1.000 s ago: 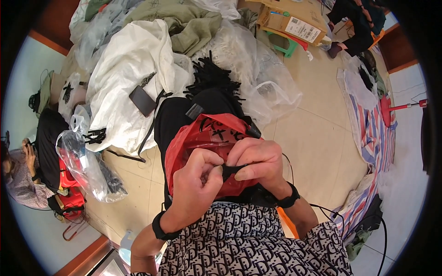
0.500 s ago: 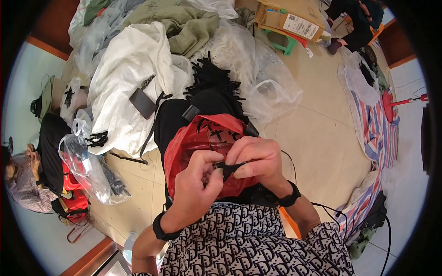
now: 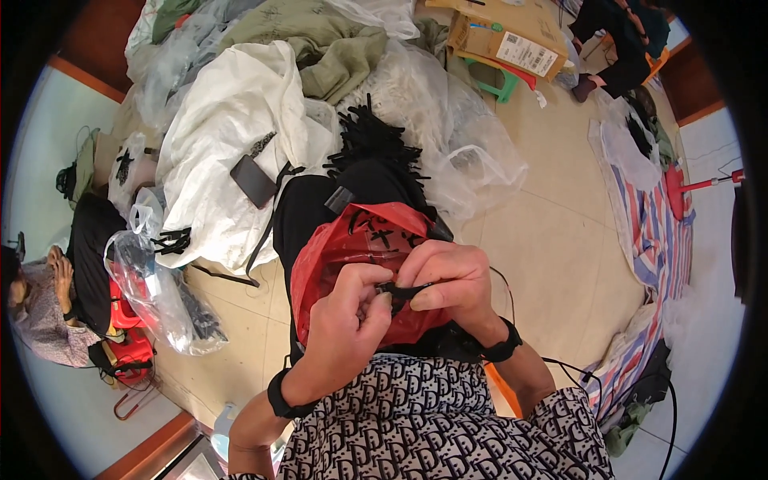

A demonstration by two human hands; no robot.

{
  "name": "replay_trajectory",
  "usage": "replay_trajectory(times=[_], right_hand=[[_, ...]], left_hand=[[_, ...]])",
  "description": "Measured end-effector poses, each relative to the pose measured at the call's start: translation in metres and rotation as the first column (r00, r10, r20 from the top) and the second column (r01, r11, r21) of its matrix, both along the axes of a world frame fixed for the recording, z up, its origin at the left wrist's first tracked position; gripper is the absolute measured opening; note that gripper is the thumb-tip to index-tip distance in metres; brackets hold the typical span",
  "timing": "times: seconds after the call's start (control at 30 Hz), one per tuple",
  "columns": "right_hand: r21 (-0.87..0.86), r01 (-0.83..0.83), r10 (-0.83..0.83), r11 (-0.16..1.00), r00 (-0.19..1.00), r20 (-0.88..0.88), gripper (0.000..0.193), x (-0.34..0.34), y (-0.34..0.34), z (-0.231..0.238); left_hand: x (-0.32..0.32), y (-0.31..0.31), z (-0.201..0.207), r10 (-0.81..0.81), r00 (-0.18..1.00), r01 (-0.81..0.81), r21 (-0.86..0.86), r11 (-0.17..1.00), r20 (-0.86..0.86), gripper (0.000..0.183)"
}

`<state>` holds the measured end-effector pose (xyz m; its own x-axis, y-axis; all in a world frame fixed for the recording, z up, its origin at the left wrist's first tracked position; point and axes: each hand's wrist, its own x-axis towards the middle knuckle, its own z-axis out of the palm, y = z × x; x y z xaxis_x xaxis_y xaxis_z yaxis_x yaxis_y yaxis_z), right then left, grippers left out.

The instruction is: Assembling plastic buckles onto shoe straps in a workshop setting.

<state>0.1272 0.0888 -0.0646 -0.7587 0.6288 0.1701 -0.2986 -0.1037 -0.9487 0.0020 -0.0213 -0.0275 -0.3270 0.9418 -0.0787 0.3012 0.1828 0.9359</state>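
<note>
Both my hands are closed over a red plastic bag [image 3: 322, 258] that lies on my lap, its mouth spread wide. Between them is a small black strip [image 3: 414, 290], seemingly of cloth or webbing. My left hand [image 3: 346, 314] pinches its left end with thumb and fingers, while my right hand [image 3: 456, 280] grips the other end. Something small at the left fingertips is too hidden to make out. Beyond the bag, a heap of similar black strips [image 3: 370, 140] rests at my knees.
A white sack [image 3: 212, 132] with a dark phone [image 3: 253, 182] on it lies ahead to the left. Clear plastic bags [image 3: 472, 152] and a cardboard box [image 3: 512, 40] are farther off. Other people sit at far left [image 3: 48, 308] and far right [image 3: 616, 40]. Striped sheeting [image 3: 640, 208] lies right.
The view has shifted slightly, so the surroundings sit a little lower. Both hands keep hold of the black strip, with only small finger movement. The person at left has moved their hands a little.
</note>
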Motion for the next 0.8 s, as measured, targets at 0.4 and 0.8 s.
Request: replay_trajectory(times=[0.4,0.8], right_hand=[[-0.038,0.003,-0.004,0.999,1.000,-0.015,0.010,-0.0014,0.0000,-0.0012],[-0.133,0.006,-0.012,0.991,0.999,-0.040,0.009,-0.0028,-0.0017,-0.0073]], left_hand=[[0.0025,0.0000,-0.0024,0.043,0.999,-0.043,-0.001,0.999,-0.007,0.021],[0.0036,0.0006,0.0010,0.043,0.998,-0.043,-0.006,0.999,-0.037,0.024]])
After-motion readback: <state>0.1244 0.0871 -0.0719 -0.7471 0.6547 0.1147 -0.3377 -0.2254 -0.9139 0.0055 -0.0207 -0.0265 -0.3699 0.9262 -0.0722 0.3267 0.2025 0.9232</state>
